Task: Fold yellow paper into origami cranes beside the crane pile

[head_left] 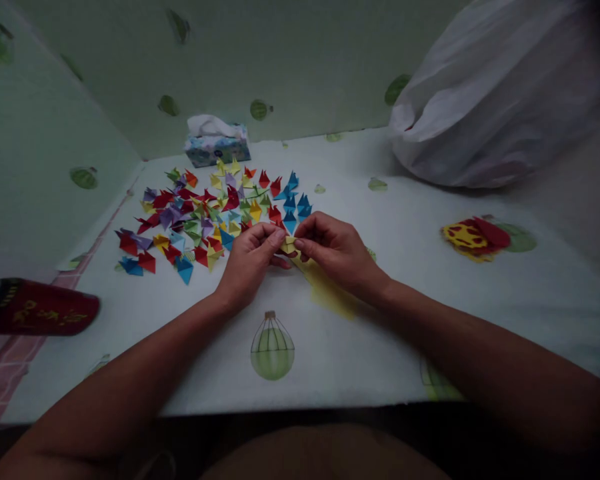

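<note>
A small folded piece of yellow paper [289, 245] is pinched between my two hands near the middle of the table. My left hand [255, 257] grips its left side between thumb and fingers. On the right side, my right hand [330, 250] holds it with thumb and forefinger, the other fingers curled. Just behind and left of my hands lie several small folded paper figures [231, 198] in red, blue, purple, green and yellow, spread over the tabletop.
A tissue box [217, 145] stands behind the figures. A dark red can [45, 307] is at the left edge. A large white plastic bag [480, 113] fills the back right. Red and yellow cut pieces [473, 238] lie on the white table cover [350, 367].
</note>
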The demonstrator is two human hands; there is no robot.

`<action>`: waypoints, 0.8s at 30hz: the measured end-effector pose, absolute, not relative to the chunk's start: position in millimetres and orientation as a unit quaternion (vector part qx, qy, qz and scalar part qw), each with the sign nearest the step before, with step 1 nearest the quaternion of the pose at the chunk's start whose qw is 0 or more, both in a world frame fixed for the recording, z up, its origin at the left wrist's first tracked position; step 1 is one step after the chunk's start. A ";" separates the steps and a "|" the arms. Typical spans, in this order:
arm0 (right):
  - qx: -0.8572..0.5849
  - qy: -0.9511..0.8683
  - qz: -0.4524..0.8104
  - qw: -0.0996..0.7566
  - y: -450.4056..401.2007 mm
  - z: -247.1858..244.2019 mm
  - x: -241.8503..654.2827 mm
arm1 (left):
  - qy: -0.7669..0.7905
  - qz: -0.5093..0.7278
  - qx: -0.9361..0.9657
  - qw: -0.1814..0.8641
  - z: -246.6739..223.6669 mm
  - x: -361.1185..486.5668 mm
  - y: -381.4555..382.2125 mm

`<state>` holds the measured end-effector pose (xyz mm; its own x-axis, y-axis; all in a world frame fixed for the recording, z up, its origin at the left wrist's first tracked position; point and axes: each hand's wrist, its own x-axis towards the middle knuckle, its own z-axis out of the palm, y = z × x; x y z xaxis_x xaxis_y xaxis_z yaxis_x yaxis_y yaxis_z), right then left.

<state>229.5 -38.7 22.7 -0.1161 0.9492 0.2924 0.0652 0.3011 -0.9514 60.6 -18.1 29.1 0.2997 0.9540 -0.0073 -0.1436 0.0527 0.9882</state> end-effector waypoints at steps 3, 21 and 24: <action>-0.431 -0.635 0.374 0.521 -39.4 22.3 230.1 | 0.394 0.434 0.513 0.627 30.4 61.4 -18.9; -0.448 -0.652 0.326 0.518 -41.3 22.3 230.6 | 0.399 0.416 0.581 0.574 34.4 60.3 -17.8; -0.443 -0.671 0.300 0.513 -40.8 22.4 231.3 | 0.398 0.399 0.562 0.606 34.1 60.7 -18.5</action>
